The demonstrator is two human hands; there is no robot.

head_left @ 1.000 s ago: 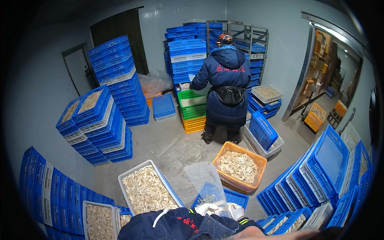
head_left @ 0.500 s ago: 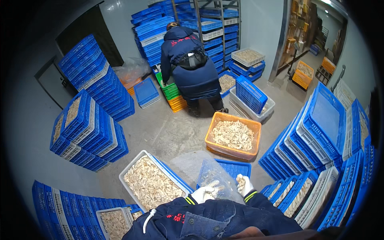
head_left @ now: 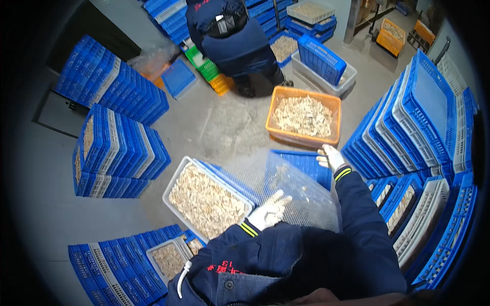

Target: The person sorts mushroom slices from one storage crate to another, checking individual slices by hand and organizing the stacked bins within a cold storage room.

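My left hand (head_left: 267,214), in a white glove, lies at the near side of a translucent mesh sheet (head_left: 245,171), its fingers stretched out and apart. A few pale pieces lie on the sheet beyond it. My right hand (head_left: 332,157), also gloved, reaches forward over the right end of a blue tray (head_left: 301,162), fingers apart, with nothing visible in them. Just beyond it stands an orange crate (head_left: 273,115) lined with clear film and holding pale dried slices (head_left: 304,116), perhaps mushroom. Left of my left hand, a white crate (head_left: 176,201) is full of similar slices.
Stacks of blue and white trays stand at the left (head_left: 117,143) and right (head_left: 413,112). More trays (head_left: 117,265) line the near left. A co-worker (head_left: 240,48) in dark clothes bends over green and orange crates (head_left: 209,70). A blue crate (head_left: 321,58) leans inside a clear tub.
My right hand has moved forward, towards the orange crate; the pale clump it held is gone from its fingers. My left hand has shifted slightly up, its fingers spreading. The view has tilted down.
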